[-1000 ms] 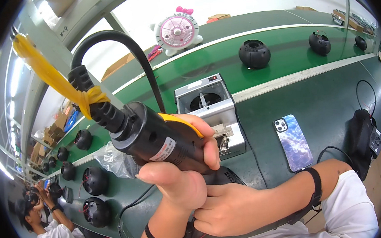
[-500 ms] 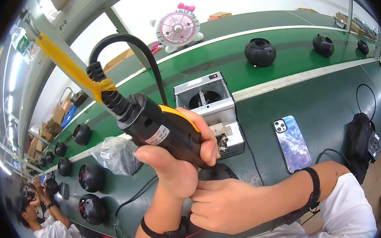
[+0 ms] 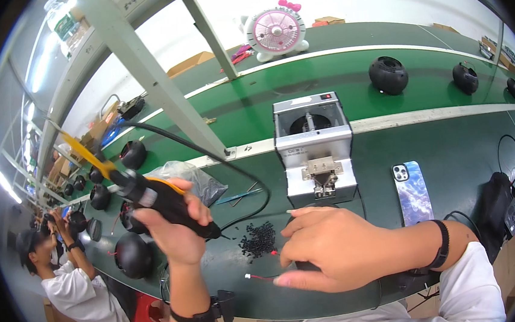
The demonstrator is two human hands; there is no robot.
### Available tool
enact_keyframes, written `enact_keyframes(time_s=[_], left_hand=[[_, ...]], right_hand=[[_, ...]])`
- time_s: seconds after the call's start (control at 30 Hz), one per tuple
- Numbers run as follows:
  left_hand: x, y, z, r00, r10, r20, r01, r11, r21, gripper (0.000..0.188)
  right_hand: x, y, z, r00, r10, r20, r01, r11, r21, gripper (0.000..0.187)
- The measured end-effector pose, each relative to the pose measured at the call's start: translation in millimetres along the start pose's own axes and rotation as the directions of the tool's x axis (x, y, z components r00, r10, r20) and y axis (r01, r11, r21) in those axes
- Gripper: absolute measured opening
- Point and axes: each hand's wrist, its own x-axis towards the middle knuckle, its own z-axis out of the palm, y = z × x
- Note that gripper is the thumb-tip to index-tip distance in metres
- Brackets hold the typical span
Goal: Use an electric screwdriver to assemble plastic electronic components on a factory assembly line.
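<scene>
A dark green bench [image 3: 450, 146] carries a grey screw feeder [image 3: 315, 147], a phone [image 3: 413, 192], a pile of black screws [image 3: 258, 243] and a plastic bag [image 3: 189, 178].

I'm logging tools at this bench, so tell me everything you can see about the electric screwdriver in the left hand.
The electric screwdriver is a black, stubby barrel with an orange strip along its top and a pale band near its rear. The left hand grips it around the middle, holding it tilted above the green bench, its front end pointing down and right. A black cable and a yellow strap leave its rear end.
</scene>
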Motion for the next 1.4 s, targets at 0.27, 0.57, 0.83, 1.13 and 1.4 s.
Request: enact_keyframes(time_s=[0.27,0.57,0.83,1.13,1.4], left_hand=[[-11,-41,-21,0.979,0.017,-0.205,-0.024,0.999,-0.032,0.096],[-1,6,3,0.99,0.077,-0.12,-0.078,0.997,-0.001,0.097],[-6,-41,-8,0.967,0.095,-0.235,-0.079,0.994,0.074,0.092],[-12,36,43,0.974,0.038,-0.223,-0.079,0.981,-0.178,0.093],[-24,95,77,0.981,0.117,-0.155,-0.163,0.93,-0.33,0.088]], right_hand=[[23,-3,4,0.985,0.154,0.078,-0.145,0.983,-0.111,0.015],[22,-3,14,0.986,0.149,-0.072,-0.155,0.983,-0.094,0.018],[18,-3,17,0.998,0.04,-0.05,-0.047,0.99,-0.134,0.013],[22,-1,11,0.979,0.183,-0.093,-0.188,0.981,-0.047,0.02],[21,1,9,0.979,0.19,-0.067,-0.193,0.98,-0.047,0.02]])
